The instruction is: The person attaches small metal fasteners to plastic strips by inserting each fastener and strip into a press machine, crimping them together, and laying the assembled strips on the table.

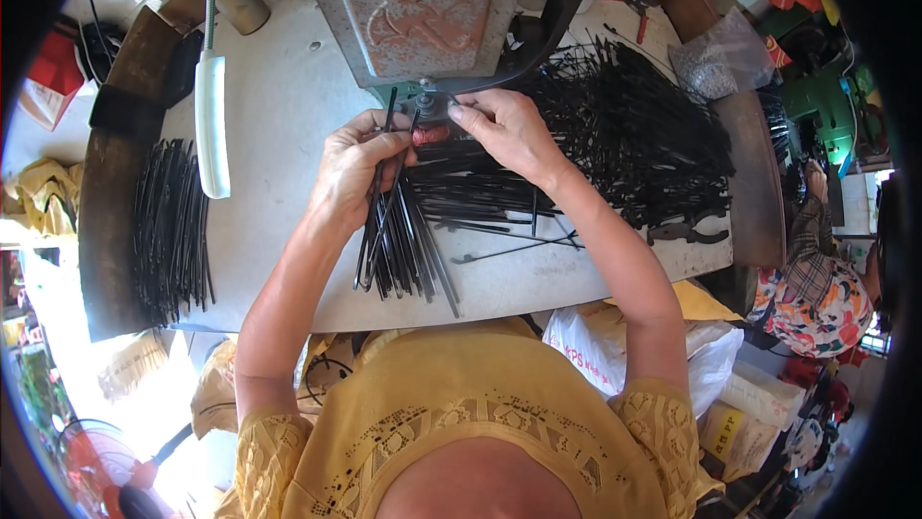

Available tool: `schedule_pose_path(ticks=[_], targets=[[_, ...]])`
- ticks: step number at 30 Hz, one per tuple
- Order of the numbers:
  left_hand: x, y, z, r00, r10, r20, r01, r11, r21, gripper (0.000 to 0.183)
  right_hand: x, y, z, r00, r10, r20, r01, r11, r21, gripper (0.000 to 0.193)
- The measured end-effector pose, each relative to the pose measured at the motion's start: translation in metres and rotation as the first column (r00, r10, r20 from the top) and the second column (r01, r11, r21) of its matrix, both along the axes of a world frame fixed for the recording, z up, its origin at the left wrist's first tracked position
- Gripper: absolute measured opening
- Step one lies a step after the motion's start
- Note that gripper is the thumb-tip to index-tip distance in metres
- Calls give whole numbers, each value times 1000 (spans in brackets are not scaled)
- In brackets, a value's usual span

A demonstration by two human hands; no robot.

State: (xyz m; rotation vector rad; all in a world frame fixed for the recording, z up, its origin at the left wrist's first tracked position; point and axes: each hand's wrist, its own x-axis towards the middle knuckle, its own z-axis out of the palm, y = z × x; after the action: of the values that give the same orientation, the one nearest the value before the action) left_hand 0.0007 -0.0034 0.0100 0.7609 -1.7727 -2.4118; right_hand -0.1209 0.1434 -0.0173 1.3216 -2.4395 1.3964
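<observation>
We see a pale bench (pixel 279 269), a grey machine (pixel 423 15) over its far side, a heap of black rods (pixel 634 125) toward its right edge and a row of rods (pixel 173 231) along its left. Mid-bench, our left hand (pixel 355 164) pinches slim rods (pixel 403 241) fanning toward the near edge; our right hand (pixel 509 135) presses thumb to finger, its hold unclear.

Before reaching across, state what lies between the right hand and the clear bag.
Head view: a heap of black rods separates the right hand from the clear bag.
</observation>
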Motion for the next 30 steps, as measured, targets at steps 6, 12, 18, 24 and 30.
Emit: schedule_pose_path(ticks=[6, 12, 18, 24, 30], targets=[[0, -2, -4, 999, 40, -33, -36, 995, 98, 9, 9, -7, 16, 635, 230, 737, -116, 972, -203, 20], [1, -1, -1, 1000, 21, -19, -18, 991, 135, 10, 10, -11, 16, 545, 301, 782, -102, 950, -294, 19], [2, 0, 0, 998, 48, -28, -44, 988, 146, 10, 13, -12, 18, 509, 274, 816, -95, 960, -263, 19], [0, 1, -4, 998, 50, -32, -44, 988, 148, 11, 9, -11, 15, 485, 281, 828, -114, 959, -259, 20], [0, 2, -3, 998, 58, -29, -53, 988, 143, 12, 13, -12, 18, 471, 239, 849, -70, 970, -234, 20]])
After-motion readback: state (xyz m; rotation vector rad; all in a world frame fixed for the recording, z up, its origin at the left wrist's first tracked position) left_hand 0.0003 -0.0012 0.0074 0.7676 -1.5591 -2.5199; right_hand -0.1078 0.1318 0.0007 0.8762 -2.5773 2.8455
